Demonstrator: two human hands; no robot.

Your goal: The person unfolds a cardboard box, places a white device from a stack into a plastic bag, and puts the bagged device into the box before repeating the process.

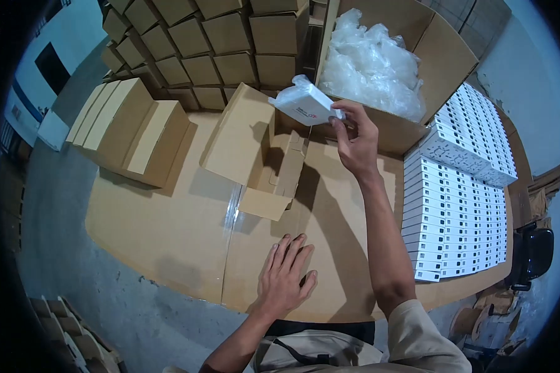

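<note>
My right hand (358, 138) is raised over the table and pinches one end of a small white box (306, 105) between thumb and fingers. Clear plastic wrap (287, 93) clings around the far end of that box, and small print shows on its side. Below and to the left of it stands an open brown carton (239, 140) with its flaps spread; part of its inside is in shadow. My left hand (282, 278) lies flat on the cardboard table cover (168, 248), fingers apart, holding nothing, in front of the open carton.
A large carton (448, 53) full of clear plastic bags (373, 68) stands at the back right. Rows of white boxes (454, 217) are stacked along the right edge. Several closed brown cartons (121, 130) sit at left, and a tall carton stack (224, 37) rises behind.
</note>
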